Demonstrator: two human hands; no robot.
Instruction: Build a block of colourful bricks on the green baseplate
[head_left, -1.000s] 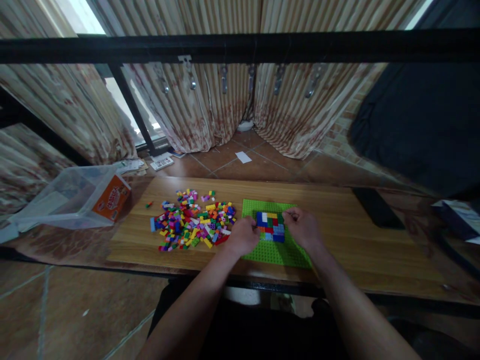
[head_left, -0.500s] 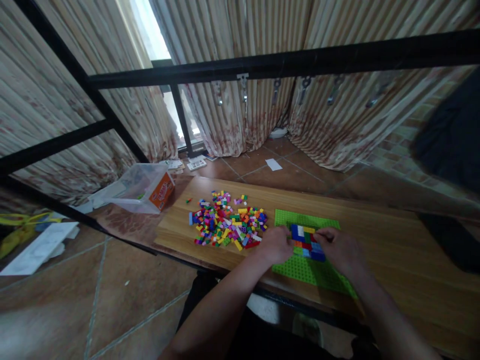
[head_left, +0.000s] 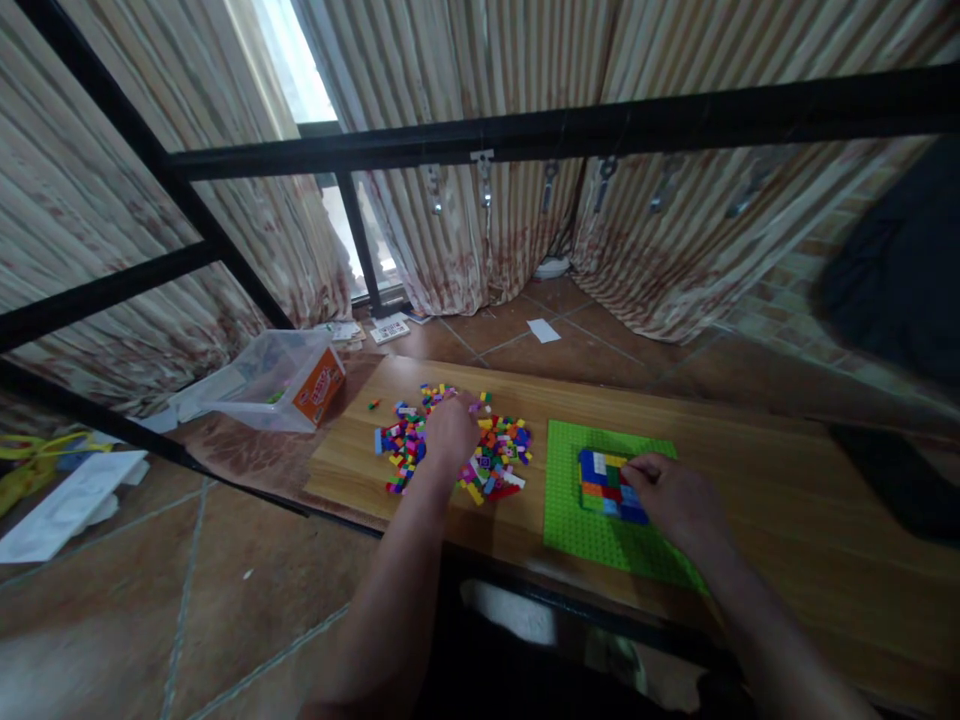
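My left hand (head_left: 452, 432) is over the pile of small coloured toy bricks (head_left: 412, 445) on the wooden board. Its fingers point into the far part of the pile and are mostly hidden behind the hand. My right hand (head_left: 671, 490) is at the right edge of a flat patch of joined bricks (head_left: 600, 480), thumb and forefinger pinched together. Whatever that pinch holds, if anything, is too small to make out. The patch, in blue, white, yellow, orange, red and green, sits on a bright green studded baseplate (head_left: 570, 530).
A clear plastic box (head_left: 262, 400) with an orange label stands left of the board (head_left: 787, 520). A dark flat object (head_left: 885, 485) lies at the board's right. Black metal bars (head_left: 525, 140) cross in front of curtains. Papers (head_left: 544, 330) lie on the tiled floor.
My left hand has moved left from the baseplate's edge to the loose brick pile. My right hand stays at the right edge of the brick patch, almost unmoved.
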